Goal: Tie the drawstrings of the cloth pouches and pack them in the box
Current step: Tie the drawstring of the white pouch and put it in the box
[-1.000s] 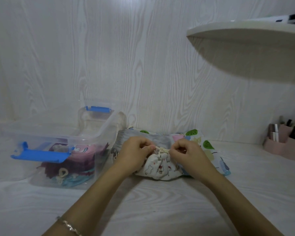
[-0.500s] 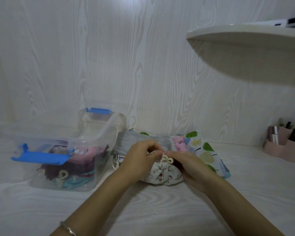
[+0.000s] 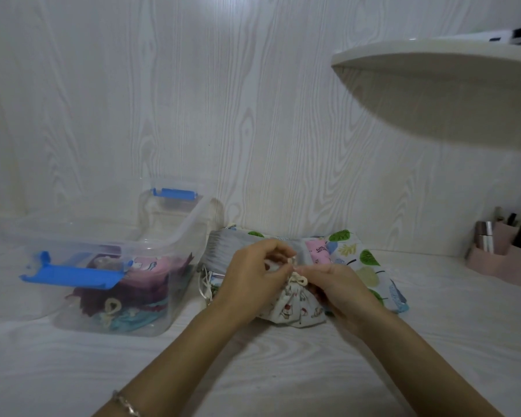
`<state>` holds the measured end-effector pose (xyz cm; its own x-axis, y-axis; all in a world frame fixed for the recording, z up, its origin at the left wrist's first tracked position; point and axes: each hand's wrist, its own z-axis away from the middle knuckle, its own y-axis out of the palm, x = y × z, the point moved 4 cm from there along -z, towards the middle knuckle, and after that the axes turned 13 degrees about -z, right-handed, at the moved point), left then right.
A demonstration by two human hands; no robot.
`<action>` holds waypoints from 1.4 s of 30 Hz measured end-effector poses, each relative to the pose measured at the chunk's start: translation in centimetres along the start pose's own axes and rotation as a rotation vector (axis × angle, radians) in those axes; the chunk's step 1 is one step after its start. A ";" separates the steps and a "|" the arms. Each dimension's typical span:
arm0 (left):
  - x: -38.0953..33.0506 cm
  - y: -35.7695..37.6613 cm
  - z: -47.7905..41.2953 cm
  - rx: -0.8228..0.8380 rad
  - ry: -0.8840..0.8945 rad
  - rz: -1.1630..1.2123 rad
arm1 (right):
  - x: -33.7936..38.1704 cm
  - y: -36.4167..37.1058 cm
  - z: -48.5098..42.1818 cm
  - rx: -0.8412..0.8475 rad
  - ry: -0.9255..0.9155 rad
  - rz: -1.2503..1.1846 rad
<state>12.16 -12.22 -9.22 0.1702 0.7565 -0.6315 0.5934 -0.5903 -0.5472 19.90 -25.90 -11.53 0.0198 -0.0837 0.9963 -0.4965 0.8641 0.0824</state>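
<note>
A small white printed cloth pouch [image 3: 295, 308] sits on the white table, its neck gathered by a cream drawstring [image 3: 298, 279]. My left hand [image 3: 253, 275] pinches a loop of that drawstring above the pouch neck. My right hand [image 3: 340, 287] pinches the cord from the right, its fingers against the knot. Behind them lies a pile of flat pouches [image 3: 355, 260], grey, pink and leaf-printed. At the left stands a clear plastic box [image 3: 175, 233] with blue latches, holding several tied pouches [image 3: 124, 299].
A pink organiser [image 3: 506, 257] with small cosmetic items stands at the far right. A white shelf [image 3: 439, 55] juts out above it. The wood-grain wall runs close behind the pouch pile. Loose cream cords [image 3: 205, 284] hang between box and pile.
Both hands first pulled the drawstring ends apart, then came together over the pouch neck. Now the left hand has lifted a loop of cord slightly above the knot.
</note>
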 end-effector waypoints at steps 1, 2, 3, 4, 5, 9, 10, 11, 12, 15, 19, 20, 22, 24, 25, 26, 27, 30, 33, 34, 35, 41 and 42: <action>-0.4 0.0 0.0 0.013 0.055 -0.009 | 0.1 0.1 0.0 0.035 0.002 0.029; -0.6 0.0 0.0 0.032 0.094 -0.019 | 0.2 0.3 0.2 0.071 0.004 0.058; -0.8 0.0 0.0 0.057 0.112 -0.025 | 0.4 0.4 0.3 0.092 -0.001 0.080; -0.6 0.1 -0.1 0.086 0.110 -0.025 | 0.4 0.4 0.3 0.104 -0.012 0.095; -0.4 0.3 -0.2 0.114 0.094 -0.011 | 0.5 0.5 0.3 0.111 -0.027 0.106; 0.6 0.4 -0.5 0.168 0.017 0.096 | 0.8 0.8 0.5 0.129 -0.042 0.078; 0.8 0.3 -0.5 0.169 -0.004 0.121 | 0.8 0.9 0.6 0.139 -0.040 0.079; 1.1 0.3 -0.6 0.171 -0.031 0.134 | 0.9 0.9 0.7 0.147 -0.039 0.086; 1.3 0.2 -0.6 0.174 -0.060 0.132 | 0.9 0.9 0.8 0.153 -0.038 0.093; 1.9 0.2 -0.6 0.178 -0.151 0.093 | 1.0 1.1 0.9 0.156 -0.051 0.134; 2.3 0.3 -0.4 0.229 -0.289 0.196 | 1.5 1.3 1.1 0.096 -0.140 0.128; 2.4 0.4 -0.2 0.267 -0.355 0.287 | 1.6 1.3 1.1 0.073 -0.188 0.161; 2.4 0.6 0.1 0.344 -0.480 0.450 | 2.1 1.4 1.1 0.038 -0.329 0.299; 2.5 0.6 0.2 0.395 -0.538 0.521 | 2.3 1.7 1.4 0.034 -0.446 0.417; 2.5 0.6 0.1 0.417 -0.543 0.539 | 2.4 1.8 1.5 0.037 -0.478 0.461; 2.5 0.6 0.2 0.437 -0.547 0.556 | 2.4 1.9 1.6 0.040 -0.502 0.506; 2.4 0.6 0.2 0.454 -0.550 0.564 | 2.4 1.9 1.5 0.044 -0.519 0.550; 2.2 0.5 0.1 0.481 -0.529 0.559 | 2.1 1.7 1.2 0.080 -0.509 0.597; 2.2 0.5 0.0 0.479 -0.447 0.495 | 1.8 1.6 1.0 0.090 -0.470 0.591; 2.3 0.4 -0.1 0.469 -0.413 0.457 | 1.7 1.6 1.0 0.086 -0.455 0.586; 2.3 0.3 -0.1 0.459 -0.379 0.422 | 1.6 1.5 0.9 0.082 -0.439 0.580; 2.2 0.3 -0.2 0.381 -0.259 0.257 | 1.2 1.4 0.7 0.145 -0.234 0.414; 2.2 0.3 -0.3 0.366 -0.232 0.207 | 1.0 1.3 0.6 0.167 -0.170 0.338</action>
<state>12.96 -10.69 -10.58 0.0504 0.5543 -0.8308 0.2429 -0.8137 -0.5282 18.73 -25.22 -10.41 -0.3051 0.0986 0.9472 -0.5847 0.7657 -0.2681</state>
